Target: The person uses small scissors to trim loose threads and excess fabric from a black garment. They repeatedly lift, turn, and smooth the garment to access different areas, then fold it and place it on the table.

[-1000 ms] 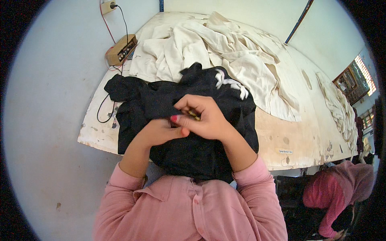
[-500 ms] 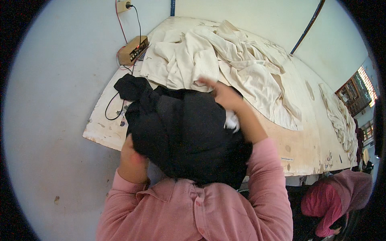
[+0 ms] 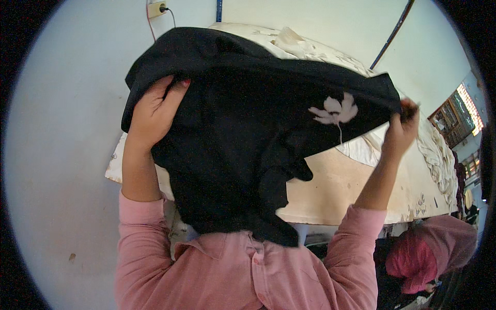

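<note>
A black cloth garment [image 3: 227,119] is held up and spread between my two hands, hanging over the table edge and down against my front. A pale flower design [image 3: 335,109] shows near its right end. My left hand [image 3: 157,108] grips the upper left of the cloth, thumb on the near side, other fingers hidden behind the fabric. At the far right corner, my right hand [image 3: 405,124] is closed on the edge, slightly blurred. The cloth covers much of the table.
The pale, stained table [image 3: 346,191] extends to the right. Cream cloth [image 3: 294,44] lies at the back, and another cream pile [image 3: 436,155] at the right. A wall socket [image 3: 157,9] with a plug is at upper left. A co-worker [image 3: 429,253] bends at lower right.
The bunched black garment has been lifted and stretched out sideways, revealing the flower. My left hand has moved up, and my right hand has gone right, now gripping the cloth's corner.
</note>
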Available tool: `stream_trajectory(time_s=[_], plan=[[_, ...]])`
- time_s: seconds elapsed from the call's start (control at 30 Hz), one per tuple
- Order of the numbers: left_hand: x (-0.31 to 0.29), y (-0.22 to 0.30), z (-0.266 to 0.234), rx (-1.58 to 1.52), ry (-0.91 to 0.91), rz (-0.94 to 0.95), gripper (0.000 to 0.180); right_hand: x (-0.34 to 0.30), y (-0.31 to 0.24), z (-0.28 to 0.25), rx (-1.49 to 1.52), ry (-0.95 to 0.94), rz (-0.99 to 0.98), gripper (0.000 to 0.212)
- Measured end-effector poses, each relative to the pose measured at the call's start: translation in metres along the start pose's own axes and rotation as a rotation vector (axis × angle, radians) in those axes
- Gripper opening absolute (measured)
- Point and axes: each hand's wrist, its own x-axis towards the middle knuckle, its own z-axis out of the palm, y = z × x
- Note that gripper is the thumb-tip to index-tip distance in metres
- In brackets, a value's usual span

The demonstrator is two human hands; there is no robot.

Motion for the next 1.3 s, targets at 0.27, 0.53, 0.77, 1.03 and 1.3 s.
stream_trajectory(time_s=[0.27,0.53,0.77,1.03,1.3], plan=[[-0.039,-0.09,-0.024,0.095,-0.123,-0.404,0.039,-0.124,-0.059,-0.084,-0.203,-0.823,0.624,0.016],[-0.075,-0.085,-0.026,-0.49,-0.193,-0.537,0.053,-0.089,0.004,-0.02,-0.412,-0.456,0.579,0.036],[-0.081,-0.057,-0.03,-0.523,-0.051,-0.357,0.046,-0.122,0.031,0.124,-0.307,-1.027,0.326,0.046],[-0.026,-0.009,-0.016,-0.11,0.212,0.063,0.036,0.029,0.009,0.018,-0.782,0.032,-0.452,0.028],[0.028,-0.017,-0.058,0.02,0.5,0.145,0.026,0.043,0.007,-0.126,-0.955,0.334,-0.224,0.028]])
